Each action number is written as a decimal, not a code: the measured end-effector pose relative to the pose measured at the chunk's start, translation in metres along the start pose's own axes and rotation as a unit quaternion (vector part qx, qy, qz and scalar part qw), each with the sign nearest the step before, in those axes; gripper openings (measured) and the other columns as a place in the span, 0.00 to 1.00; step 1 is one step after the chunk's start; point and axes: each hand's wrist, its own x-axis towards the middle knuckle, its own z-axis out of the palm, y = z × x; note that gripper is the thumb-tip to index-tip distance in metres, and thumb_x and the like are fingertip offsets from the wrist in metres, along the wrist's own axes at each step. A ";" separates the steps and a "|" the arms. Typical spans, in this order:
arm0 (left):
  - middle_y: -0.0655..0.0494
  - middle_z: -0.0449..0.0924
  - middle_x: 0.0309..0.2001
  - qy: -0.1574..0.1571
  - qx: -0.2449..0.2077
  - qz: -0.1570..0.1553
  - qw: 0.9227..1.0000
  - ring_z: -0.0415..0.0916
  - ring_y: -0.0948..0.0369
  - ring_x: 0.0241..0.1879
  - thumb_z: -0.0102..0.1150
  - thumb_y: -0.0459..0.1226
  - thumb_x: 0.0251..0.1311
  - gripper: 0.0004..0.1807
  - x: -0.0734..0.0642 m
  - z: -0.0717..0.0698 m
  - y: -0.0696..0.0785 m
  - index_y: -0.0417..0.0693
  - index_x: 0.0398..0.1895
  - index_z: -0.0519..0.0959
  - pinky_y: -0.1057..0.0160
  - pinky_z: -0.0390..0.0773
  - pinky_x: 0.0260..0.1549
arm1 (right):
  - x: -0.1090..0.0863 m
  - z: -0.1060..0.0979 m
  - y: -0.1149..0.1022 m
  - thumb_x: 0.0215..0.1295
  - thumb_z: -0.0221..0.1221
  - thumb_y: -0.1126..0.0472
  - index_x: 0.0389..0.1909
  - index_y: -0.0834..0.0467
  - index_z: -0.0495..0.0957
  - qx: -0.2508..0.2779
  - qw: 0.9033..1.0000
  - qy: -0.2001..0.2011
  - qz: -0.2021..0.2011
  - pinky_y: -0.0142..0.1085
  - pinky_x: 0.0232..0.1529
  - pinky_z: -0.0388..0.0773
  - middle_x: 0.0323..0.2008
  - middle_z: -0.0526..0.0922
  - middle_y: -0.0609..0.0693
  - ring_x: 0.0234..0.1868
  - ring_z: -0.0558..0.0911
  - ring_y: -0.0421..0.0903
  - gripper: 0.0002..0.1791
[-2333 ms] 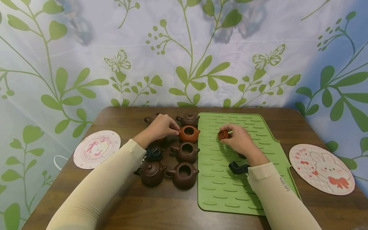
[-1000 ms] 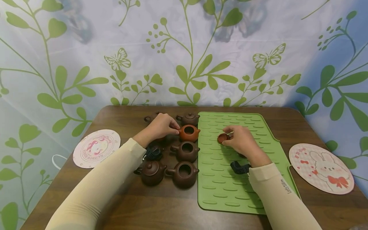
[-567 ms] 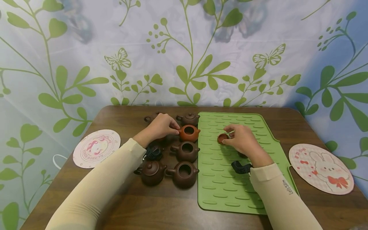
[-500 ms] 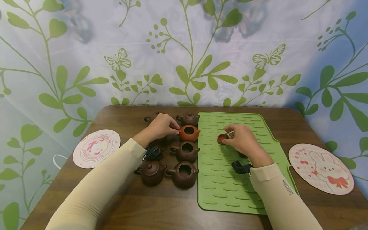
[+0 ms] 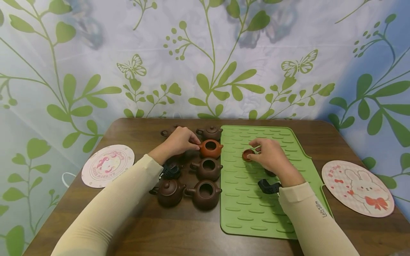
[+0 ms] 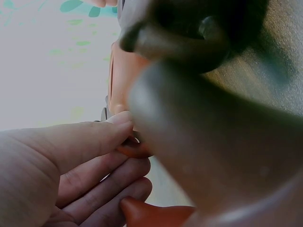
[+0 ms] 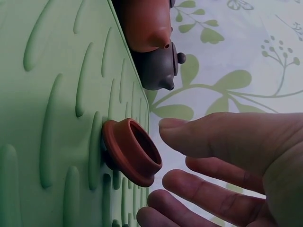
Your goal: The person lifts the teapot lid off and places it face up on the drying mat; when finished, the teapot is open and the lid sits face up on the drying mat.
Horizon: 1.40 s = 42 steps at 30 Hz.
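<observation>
An orange-red teapot [image 5: 212, 153] without its lid stands among the brown teapots. My left hand [image 5: 180, 141] pinches its handle [image 6: 137, 151] between thumb and fingers. On the green mat [image 5: 240, 213] lies the small orange-red lid [image 5: 248, 155], rim up and slightly tilted in the right wrist view. My right hand [image 5: 269, 153] is beside that lid, thumb and fingers spread apart, and a gap shows between fingertips and lid [image 7: 132, 151]. Something dark [image 5: 270, 173] on the mat is mostly hidden under the right hand.
Lidless brown teapots [image 5: 207, 169] [image 5: 205, 195] stand in front of the orange-red one. Lidded brown teapots [image 5: 209, 133] [image 5: 168, 192] stand behind and at front left. Another reddish spout [image 6: 154, 215] shows below the left fingers. Round printed placemats [image 5: 108, 166] [image 5: 358, 188] lie at both sides.
The orange-red lid, held on its side by my right hand earlier, went down onto the mat rim up. The right fingers let go of it. My left hand kept its pinch.
</observation>
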 end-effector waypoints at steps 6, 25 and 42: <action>0.58 0.90 0.41 -0.002 -0.001 -0.002 1.000 0.85 0.58 0.45 0.76 0.38 0.63 0.09 -0.001 -0.001 0.001 0.47 0.44 0.93 0.55 0.83 0.49 | -0.001 -0.001 -0.001 0.71 0.69 0.62 0.66 0.68 0.78 -0.001 1.000 0.001 0.002 0.56 0.51 0.82 0.61 0.80 0.67 0.59 0.81 0.65 0.26; 0.59 0.89 0.40 0.009 -0.012 0.009 1.000 0.84 0.57 0.45 0.76 0.39 0.65 0.12 0.012 -0.030 0.009 0.43 0.47 0.91 0.52 0.80 0.53 | 0.015 -0.002 -0.020 0.73 0.68 0.60 0.64 0.65 0.81 -0.045 0.998 0.016 -0.048 0.55 0.52 0.81 0.60 0.82 0.63 0.58 0.82 0.63 0.22; 0.51 0.88 0.47 -0.009 0.032 -0.032 0.999 0.82 0.52 0.50 0.74 0.37 0.66 0.13 0.057 -0.031 0.004 0.43 0.51 0.90 0.53 0.80 0.51 | 0.094 0.021 -0.062 0.75 0.67 0.60 0.63 0.66 0.80 -0.103 0.984 -0.023 -0.141 0.51 0.59 0.77 0.59 0.82 0.62 0.61 0.79 0.59 0.21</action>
